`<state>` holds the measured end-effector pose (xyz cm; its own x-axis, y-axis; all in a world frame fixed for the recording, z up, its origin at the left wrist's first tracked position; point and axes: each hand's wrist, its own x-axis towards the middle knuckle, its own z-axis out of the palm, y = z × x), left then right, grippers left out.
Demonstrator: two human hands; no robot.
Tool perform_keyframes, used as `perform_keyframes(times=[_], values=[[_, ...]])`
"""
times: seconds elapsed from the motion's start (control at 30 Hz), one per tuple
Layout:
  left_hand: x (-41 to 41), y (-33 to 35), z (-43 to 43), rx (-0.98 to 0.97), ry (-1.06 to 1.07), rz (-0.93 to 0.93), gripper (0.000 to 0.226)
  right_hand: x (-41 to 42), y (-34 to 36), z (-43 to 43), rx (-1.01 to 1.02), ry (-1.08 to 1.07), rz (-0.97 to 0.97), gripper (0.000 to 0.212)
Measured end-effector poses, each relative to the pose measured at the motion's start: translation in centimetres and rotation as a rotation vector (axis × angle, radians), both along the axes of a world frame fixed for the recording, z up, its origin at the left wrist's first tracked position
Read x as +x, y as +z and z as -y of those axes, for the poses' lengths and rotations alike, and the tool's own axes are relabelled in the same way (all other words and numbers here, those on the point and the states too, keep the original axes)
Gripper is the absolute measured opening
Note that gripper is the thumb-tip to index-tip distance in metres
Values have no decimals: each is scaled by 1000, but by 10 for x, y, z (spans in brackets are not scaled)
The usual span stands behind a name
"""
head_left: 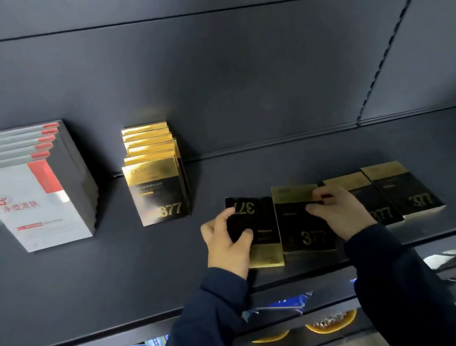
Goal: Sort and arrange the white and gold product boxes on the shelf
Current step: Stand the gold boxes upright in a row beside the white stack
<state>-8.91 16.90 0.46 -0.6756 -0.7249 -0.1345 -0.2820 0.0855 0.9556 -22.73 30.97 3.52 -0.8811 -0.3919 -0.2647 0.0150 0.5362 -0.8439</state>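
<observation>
At left of the frame we see the white boxes (41, 201) and a gold row (157, 181) standing sorted. Four gold boxes lie flat lower right; our left hand (227, 245) grips the upside-down box (255, 228), our right hand (339, 211) pinches its neighbour (300, 218). We judge half done.

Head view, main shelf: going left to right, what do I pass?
White and red boxes standing in a row → upright gold boxes → left hand on an upside-down flat box → second flat box under the right hand → two more flat boxes.
</observation>
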Motion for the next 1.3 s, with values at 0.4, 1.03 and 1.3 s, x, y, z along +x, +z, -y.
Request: perform_keyframes(times=[0.4,1.03,1.3], values=[[36,9,39,165,74,-161,35,-14,-4,17,-370,16,280,47],[94,95,143,-250,111,19,26,34,108,159,-106,530,-528,13],[29,125,179,-804,-271,308,38,53,108,180,-34,678,-600,9]])
